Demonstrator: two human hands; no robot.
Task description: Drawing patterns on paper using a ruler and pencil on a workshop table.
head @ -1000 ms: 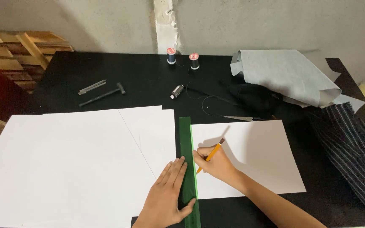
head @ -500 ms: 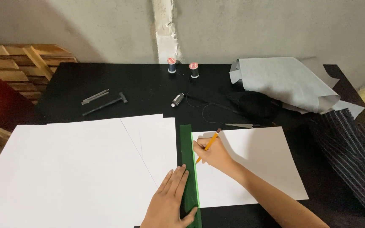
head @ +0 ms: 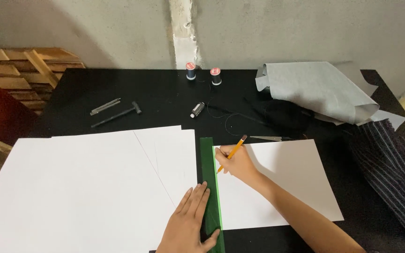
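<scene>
- Two bare hands work over a black table (head: 165, 93), both at a green ruler (head: 208, 161) that lies between a large white sheet (head: 85, 187) and a smaller white sheet (head: 282, 182).
- Left hand (head: 191, 222): fingers stretched out flat and close together, palm down, pressing on the lower part of the ruler; the thumb crosses the ruler's lower end. It grips nothing.
- Right hand (head: 234, 165): fingers curled shut around a yellow pencil (head: 233, 152), whose tip meets the smaller sheet right at the ruler's right edge, near the sheet's top left corner.
- Ruler: long axis runs away from the person, nearly straight, along the smaller sheet's left edge.
- Pencil: slants up and to the right, blunt end highest.
- Right forearm comes in from the lower right, lying across the smaller sheet; left wrist enters from the bottom edge.
- Farther back lie two thread spools (head: 203, 74), a grey cloth (head: 315, 89) and a small hammer (head: 117, 114).
</scene>
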